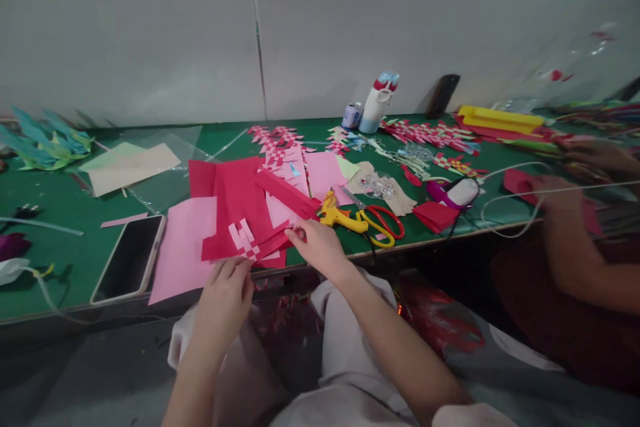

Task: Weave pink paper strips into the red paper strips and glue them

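A small piece of woven pink and red paper strips [243, 240] lies on red paper sheets at the table's front edge. My left hand [227, 290] is closed at its lower edge, thumb and fingertips together on the strips. Just right of it, my right hand [317, 243] pinches the end of a red paper strip [273, 238]; its other fingers are curled. Behind my hands lie a folded red paper band [287, 192] and a large red sheet [233, 180]. A pink sheet [183, 240] is at the left. Close to my right hand rests a yellow hot glue gun [343, 217].
Scissors [385, 223] lie beside the glue gun, and a phone [130, 259] at front left. Finished woven pieces [275, 143], a bottle [377, 103] and a can [352, 115] stand or lie farther back. A co-worker's blurred hand [557, 193] is at right, near white cables.
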Tool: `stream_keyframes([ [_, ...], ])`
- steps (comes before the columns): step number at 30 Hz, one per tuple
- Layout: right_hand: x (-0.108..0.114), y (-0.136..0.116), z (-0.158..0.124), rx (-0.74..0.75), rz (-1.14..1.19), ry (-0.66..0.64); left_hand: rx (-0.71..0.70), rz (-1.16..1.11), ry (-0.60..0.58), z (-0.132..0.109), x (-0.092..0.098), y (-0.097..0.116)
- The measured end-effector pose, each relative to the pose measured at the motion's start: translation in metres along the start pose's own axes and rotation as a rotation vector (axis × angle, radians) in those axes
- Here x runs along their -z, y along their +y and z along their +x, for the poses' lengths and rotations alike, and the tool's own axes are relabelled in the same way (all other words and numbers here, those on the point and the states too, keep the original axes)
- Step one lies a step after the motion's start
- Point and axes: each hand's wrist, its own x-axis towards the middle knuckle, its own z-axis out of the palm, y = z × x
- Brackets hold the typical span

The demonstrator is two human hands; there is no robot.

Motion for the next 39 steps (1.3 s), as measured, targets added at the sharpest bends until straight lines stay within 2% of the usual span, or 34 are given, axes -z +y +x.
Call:
stream_keyframes([
  [6,-0.002,-0.010,0.012,0.006,0.010,-0.073,-0.017,0.084,-0.034,-0.004,-0.010,0.005],
  [12,0.002,-0.019,0.017,0.045,0.233,-0.077,-0.043,0.184,-0.080,-0.007,-0.010,0.008],
  [18,0.002,-0.030,0.018,0.055,0.346,-0.093,-0.019,0.229,-0.074,-0.005,-0.011,0.012],
  [21,0.005,-0.025,0.016,0.090,0.339,-0.087,-0.011,0.221,-0.049,-0.004,-0.012,0.012],
  [23,0.012,-0.011,0.014,0.084,0.264,-0.031,-0.012,0.220,-0.035,-0.003,-0.012,0.012],
  [26,0.026,0.020,0.009,0.039,0.008,0.103,-0.006,0.218,-0.022,-0.002,-0.012,0.012],
  [28,0.036,0.042,0.004,0.022,-0.179,0.137,0.000,0.215,-0.015,-0.001,-0.012,0.012],
  [32,0.048,0.066,-0.005,-0.090,-0.449,0.097,0.007,0.218,-0.001,0.000,-0.012,0.013],
  [39,0.044,0.076,-0.006,-0.108,-0.524,0.008,0.022,0.270,0.004,0.005,-0.012,0.019],
])
